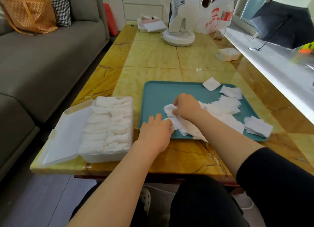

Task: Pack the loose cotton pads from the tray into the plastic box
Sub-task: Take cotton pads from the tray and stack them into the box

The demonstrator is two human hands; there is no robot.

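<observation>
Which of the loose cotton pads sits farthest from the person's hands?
The single square pad at the tray's far right corner, overhanging the rim; the others lie nearer the hands.

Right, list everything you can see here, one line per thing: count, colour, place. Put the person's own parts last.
tray: one, teal, near right of table
loose cotton pads: many, white, on tray, a few overlapping its rim
plastic box: one, clear, lid open, left of tray, nearly full of white pads
table: one, yellow marbled
fan: one, white, far end of table
small box: one, white, right edge of table
plastic bag: one, white with red print, behind fan
umbrella: one, black, open on windowsill
sofa: one, grey, left
bag: one, orange, on sofa
left hand: pressing pads at tray's near edge
right hand: pinching a pad
</observation>
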